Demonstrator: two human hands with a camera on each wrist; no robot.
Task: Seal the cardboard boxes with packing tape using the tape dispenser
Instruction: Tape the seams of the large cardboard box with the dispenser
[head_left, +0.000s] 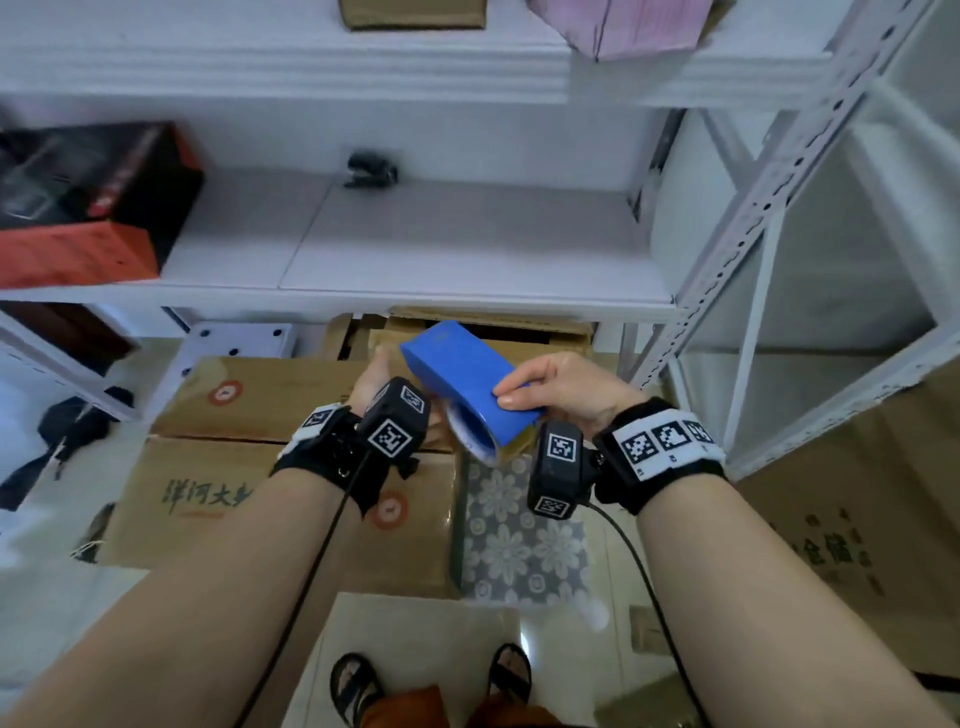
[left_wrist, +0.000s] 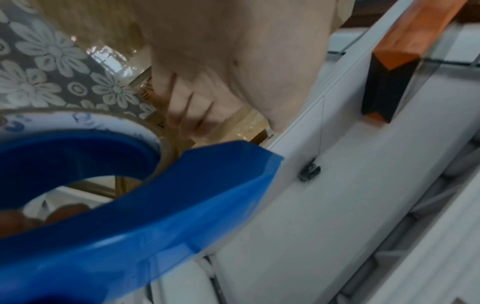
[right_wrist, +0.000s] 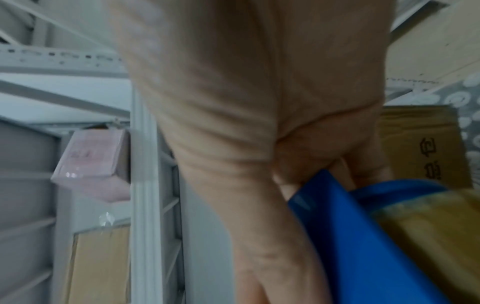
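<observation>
The blue tape dispenser (head_left: 465, 382), roll of tape (left_wrist: 85, 121) loaded, is held up in mid-air over the cardboard boxes (head_left: 270, 400) stacked on the floor, with the right hand (head_left: 563, 387) wrapped round it in a firm grip and the left hand (head_left: 376, 382) kept just beside it, fingers loose, nothing gripped as far as can be seen. A white metal shelf (head_left: 467, 260) is seen right behind, with a red-and-black box (head_left: 88, 208) and a small black clip (head_left: 371, 169) on it. A grey flowered sheet (head_left: 519, 535) is spread on the pale tile floor (head_left: 615, 571) beside the boxes.
</observation>
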